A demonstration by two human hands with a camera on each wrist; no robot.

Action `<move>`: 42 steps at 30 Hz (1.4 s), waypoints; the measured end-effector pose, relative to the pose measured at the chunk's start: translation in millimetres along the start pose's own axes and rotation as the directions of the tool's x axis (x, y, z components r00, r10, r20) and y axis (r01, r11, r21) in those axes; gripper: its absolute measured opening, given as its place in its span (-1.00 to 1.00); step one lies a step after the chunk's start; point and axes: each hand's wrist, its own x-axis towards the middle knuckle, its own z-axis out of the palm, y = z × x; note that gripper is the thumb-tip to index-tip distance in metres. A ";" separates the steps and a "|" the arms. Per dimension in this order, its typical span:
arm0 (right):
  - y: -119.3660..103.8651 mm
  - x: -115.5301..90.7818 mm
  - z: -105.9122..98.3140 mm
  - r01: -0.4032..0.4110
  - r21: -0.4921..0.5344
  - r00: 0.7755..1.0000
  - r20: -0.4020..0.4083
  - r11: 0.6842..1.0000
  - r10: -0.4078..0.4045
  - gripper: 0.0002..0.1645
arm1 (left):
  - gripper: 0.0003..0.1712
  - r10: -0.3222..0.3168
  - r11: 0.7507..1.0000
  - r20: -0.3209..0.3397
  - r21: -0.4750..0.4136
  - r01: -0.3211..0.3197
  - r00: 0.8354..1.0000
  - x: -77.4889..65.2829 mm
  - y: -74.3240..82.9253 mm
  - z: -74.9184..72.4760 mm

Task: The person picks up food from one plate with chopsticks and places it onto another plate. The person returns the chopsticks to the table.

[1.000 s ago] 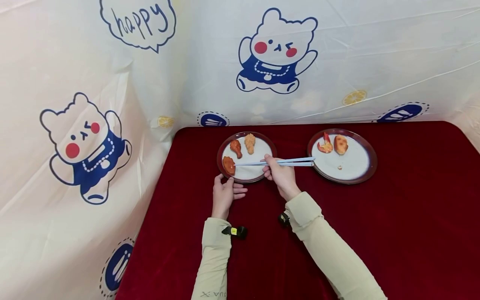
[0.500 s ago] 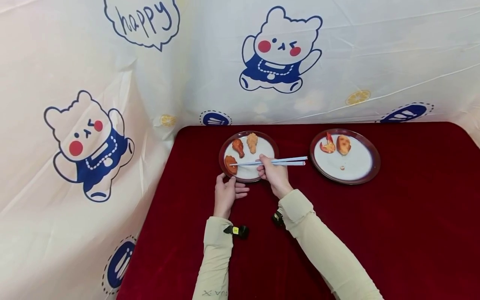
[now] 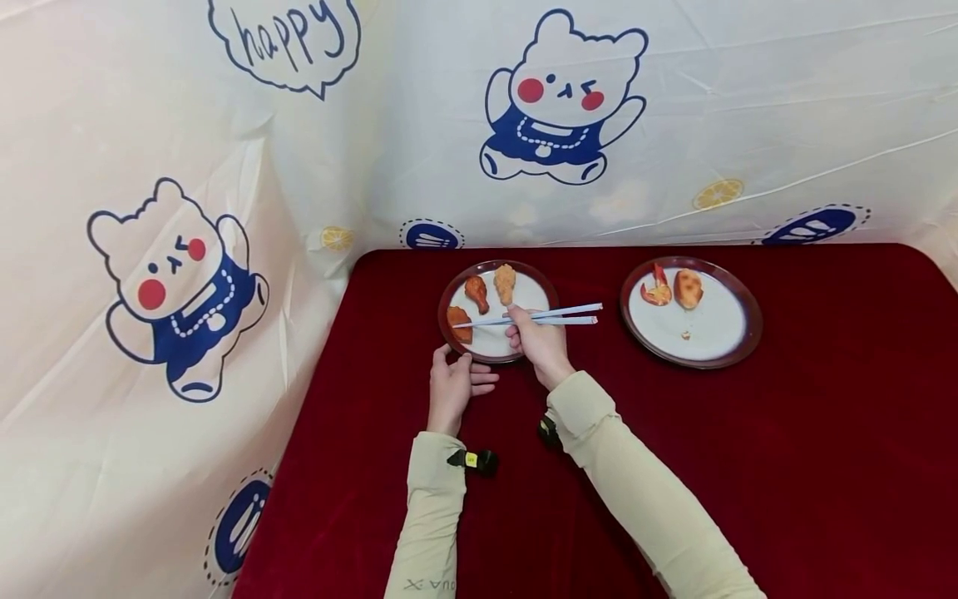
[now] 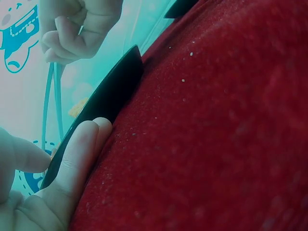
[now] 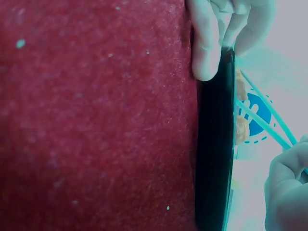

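In the head view, my right hand (image 3: 540,343) holds a pair of pale blue chopsticks (image 3: 572,314). Their tips point left at a reddish-brown piece of food (image 3: 459,316) on the left plate (image 3: 533,270), which is white with a brown rim. Whether they touch it or hover just above cannot be told. My left hand (image 3: 451,387) pinches that plate's near rim, with finger (image 4: 77,149) against the outer side and thumb (image 4: 29,155) at the edge in the left wrist view. A brown drumstick (image 3: 476,293) and a lighter crumbed drumstick (image 3: 505,284) lie farther back on it.
A second brown-rimmed plate (image 3: 729,333) stands to the right. It carries a red-and-orange shrimp-like piece (image 3: 658,288), a toasted oval piece (image 3: 688,288) and a small crumb (image 3: 685,335). A dark red cloth (image 3: 748,466) covers the table. Behind hangs a bear-print curtain (image 3: 419,125).
My right hand has shifted left, bringing the chopstick tips farther over the reddish-brown piece, and the chopsticks' back ends have spread apart. My left hand stays at the plate's rim.
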 end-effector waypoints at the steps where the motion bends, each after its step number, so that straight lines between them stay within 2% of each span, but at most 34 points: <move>1: 0.0 -0.2 1.0 0.010 -0.011 1.000 -0.006 1.000 -0.010 -0.61 | -0.39 0.003 1.000 -0.002 0.002 -0.003 1.000 -0.1 -0.2 0.3; 11: 1.9 -1.3 9.4 0.089 -0.127 0.996 -0.017 0.988 -0.092 -0.61 | -0.40 0.019 1.000 -0.009 -0.003 -0.019 1.000 0.0 -1.1 1.4; 18: 1.3 -6.3 16.4 0.160 -0.223 0.987 0.004 0.962 -0.163 -0.57 | -0.37 0.020 1.000 -0.009 -0.007 -0.020 1.000 -0.3 0.4 0.8; 20: 1.6 -7.2 17.1 0.172 -0.230 0.984 0.004 0.958 -0.176 -0.57 | -0.37 0.015 1.000 -0.010 -0.007 -0.015 1.000 -0.4 0.5 0.5; 28: 2.2 -2.9 7.8 0.137 -0.156 0.988 -0.055 0.978 -0.147 -0.62 | -0.41 0.022 1.000 -0.009 0.001 -0.022 1.000 -0.8 0.8 0.6; 32: 0.8 -0.9 -0.9 0.181 -0.229 0.982 -0.005 0.956 -0.187 -0.63 | -0.39 0.016 1.000 -0.011 0.006 -0.016 1.000 -0.7 1.1 0.3; 35: -0.4 0.0 -6.7 0.263 -0.294 0.965 0.067 0.919 -0.255 -0.62 | -0.39 0.014 1.000 -0.009 0.006 -0.014 1.000 -0.3 0.5 0.3; 38: 0.0 1.6 -10.5 0.328 -0.314 0.944 0.136 0.891 -0.300 -0.61 | -0.38 0.014 1.000 -0.007 0.003 -0.014 1.000 0.3 -0.5 0.7; 40: 0.6 2.5 -12.2 0.345 -0.314 0.938 0.155 0.884 -0.311 -0.60 | -0.37 0.013 1.000 -0.007 0.002 -0.013 1.000 0.7 -0.8 0.9; 42: 0.9 3.4 -13.5 0.335 -0.303 0.942 0.143 0.892 -0.305 -0.61 | -0.38 0.012 1.000 -0.008 0.002 -0.012 1.000 0.9 -0.8 1.3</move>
